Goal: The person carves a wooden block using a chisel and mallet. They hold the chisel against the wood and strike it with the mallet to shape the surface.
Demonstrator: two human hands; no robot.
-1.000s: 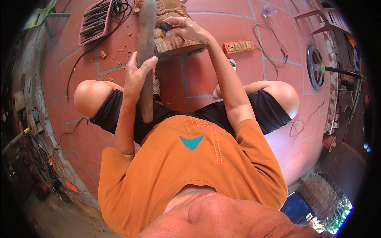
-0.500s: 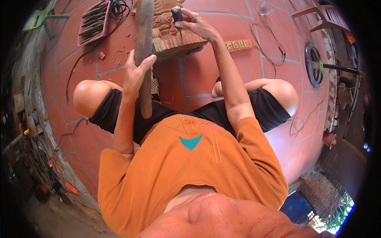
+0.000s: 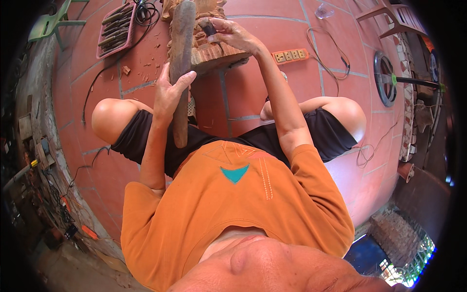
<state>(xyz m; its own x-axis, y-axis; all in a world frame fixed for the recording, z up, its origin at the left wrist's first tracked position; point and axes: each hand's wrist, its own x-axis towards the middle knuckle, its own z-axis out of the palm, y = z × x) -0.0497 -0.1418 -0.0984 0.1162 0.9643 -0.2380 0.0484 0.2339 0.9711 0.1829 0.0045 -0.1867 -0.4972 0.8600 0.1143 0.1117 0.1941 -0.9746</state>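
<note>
My left hand (image 3: 170, 92) is wrapped round a long wooden club-shaped mallet (image 3: 182, 44), which stretches from my lap up over the left side of a carved wooden block (image 3: 216, 57). Relief carving covers the top of the block; its near end is a rough cut face. In the fingers of my right hand (image 3: 237, 37) is a chisel (image 3: 208, 27), held by its short dark handle just above the carving. The handle tilts up to the left, and I cannot make out the blade.
A pink basket (image 3: 130, 36) of several carving tools stands at the far left, beside a black cable (image 3: 97, 73). Wood chips litter the red tiles. An orange power strip (image 3: 290, 56) lies right of the block, near a brown cord (image 3: 335, 73). Chairs stand at both far sides.
My right hand has shifted left and slightly down, and the chisel has gone from nearly upright to tilted. The mallet's middle, with my left hand, has moved slightly right.
</note>
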